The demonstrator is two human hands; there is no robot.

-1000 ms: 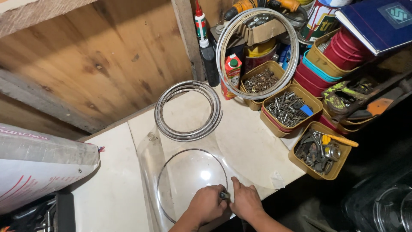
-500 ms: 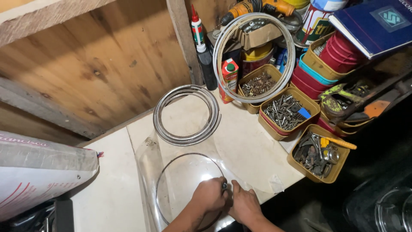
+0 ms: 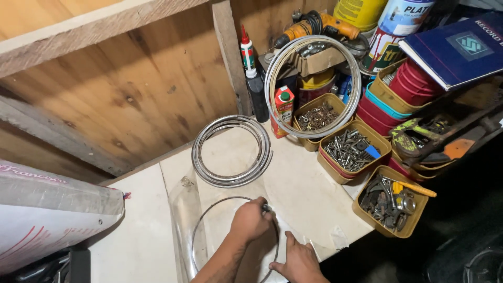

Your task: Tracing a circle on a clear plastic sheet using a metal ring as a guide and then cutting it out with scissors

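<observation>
Thin metal wire hoop (image 3: 201, 230) on the white table (image 3: 309, 188): probably light, springy. Left hand (image 3: 251, 220) clenches its rim; right hand (image 3: 298, 259) rests flat, released.

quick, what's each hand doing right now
Left hand: closed on the thin wire ring at its upper right edge.
Right hand: open, fingers spread flat on the white worktop, holding nothing.

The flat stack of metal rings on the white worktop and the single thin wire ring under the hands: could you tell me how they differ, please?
The flat stack of silver metal rings is many hoops thick and untouched; the single thin wire ring is one strand, gripped at its rim by the left hand, with the right hand beside it. The stack lies nearer the wooden wall. Both are round and lie flat.
</observation>
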